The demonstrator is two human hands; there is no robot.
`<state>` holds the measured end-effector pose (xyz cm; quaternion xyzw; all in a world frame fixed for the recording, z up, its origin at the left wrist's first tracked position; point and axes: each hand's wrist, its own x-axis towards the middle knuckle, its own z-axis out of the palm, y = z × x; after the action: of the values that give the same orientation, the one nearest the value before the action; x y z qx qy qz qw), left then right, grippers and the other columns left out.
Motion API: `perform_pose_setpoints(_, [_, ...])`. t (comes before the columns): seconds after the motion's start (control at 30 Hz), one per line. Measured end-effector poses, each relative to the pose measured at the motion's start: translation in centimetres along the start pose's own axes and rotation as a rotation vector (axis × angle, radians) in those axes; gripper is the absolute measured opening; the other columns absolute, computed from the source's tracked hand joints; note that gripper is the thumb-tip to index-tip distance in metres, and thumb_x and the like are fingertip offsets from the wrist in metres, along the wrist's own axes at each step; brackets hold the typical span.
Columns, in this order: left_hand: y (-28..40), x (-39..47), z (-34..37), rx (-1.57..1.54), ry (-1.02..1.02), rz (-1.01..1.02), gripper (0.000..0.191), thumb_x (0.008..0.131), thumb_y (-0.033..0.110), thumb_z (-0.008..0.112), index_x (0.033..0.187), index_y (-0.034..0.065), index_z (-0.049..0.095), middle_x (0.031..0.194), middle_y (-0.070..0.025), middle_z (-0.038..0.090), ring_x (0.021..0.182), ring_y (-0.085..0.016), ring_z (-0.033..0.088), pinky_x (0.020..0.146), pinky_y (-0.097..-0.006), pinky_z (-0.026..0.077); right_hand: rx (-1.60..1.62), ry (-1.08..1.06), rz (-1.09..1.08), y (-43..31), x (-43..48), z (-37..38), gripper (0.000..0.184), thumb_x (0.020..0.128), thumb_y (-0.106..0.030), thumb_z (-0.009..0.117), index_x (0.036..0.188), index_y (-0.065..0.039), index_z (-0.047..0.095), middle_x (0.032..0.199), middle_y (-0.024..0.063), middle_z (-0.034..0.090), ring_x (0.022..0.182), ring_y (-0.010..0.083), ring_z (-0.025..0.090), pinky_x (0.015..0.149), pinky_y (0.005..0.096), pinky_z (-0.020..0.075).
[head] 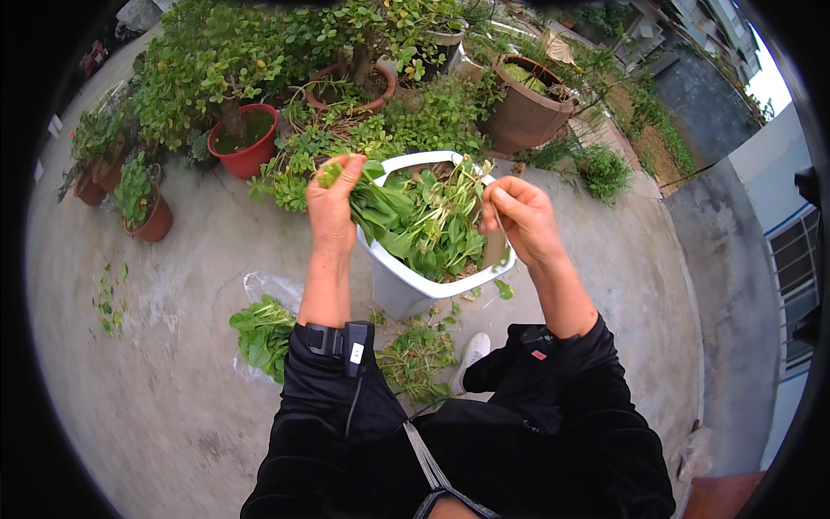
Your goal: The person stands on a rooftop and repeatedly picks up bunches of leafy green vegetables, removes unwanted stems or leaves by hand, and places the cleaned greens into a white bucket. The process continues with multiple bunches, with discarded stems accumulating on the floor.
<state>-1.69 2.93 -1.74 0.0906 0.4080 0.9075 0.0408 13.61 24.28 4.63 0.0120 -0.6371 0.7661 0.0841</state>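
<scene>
My left hand (332, 204) grips a bunch of leafy greens (382, 204), its broad leaves pointing right over a white plastic bin (405, 276). Inside the bin lie pulled leafy plants (441, 224) with pale stems, on top of brown dry matter. Over the bin's right rim, the fingertips of my right hand (522, 217) pinch a thin stem (498, 217). A small blurred green leaf (500, 261) hangs below those fingers; whether it belongs to the stem is unclear.
More greens (262, 337) lie on a clear plastic bag (272, 285) at left. Plant scraps (418, 360) cover the concrete beside my shoe (473, 357). Beyond the bin stand a red pot (245, 156), a large clay pot (528, 117) and low plants (428, 123).
</scene>
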Motion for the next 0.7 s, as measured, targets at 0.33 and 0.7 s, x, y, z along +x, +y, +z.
perform_pose_setpoints(0.33, [0.6,0.2,-0.8,-0.163,-0.031,-0.08,0.017,0.09,0.017,0.068,0.093,0.0015,0.064,0.083,-0.0093,0.068,0.075,-0.017,0.065,0.069,-0.0286,0.053,-1.204,-0.354,0.033,4.0,-3.2,2.2,0.015,0.078,-0.02,0.071,0.077,-0.004,0.071,0.068,0.0149,0.065,0.071,0.0331,0.065,0.065,0.0413,0.0508])
perform_pose_setpoints(0.7, [-0.5,0.2,-0.3,-0.03,-0.014,-0.08,0.017,0.09,0.016,0.068,0.097,0.0014,0.063,0.082,-0.0086,0.068,0.072,-0.016,0.065,0.065,-0.027,0.053,-1.912,-0.275,-0.024,11.4,8.2,-2.8,0.014,0.068,-0.011,0.069,0.081,-0.008,0.073,0.096,0.0098,0.066,0.097,0.0279,0.061,0.084,0.0397,0.0444])
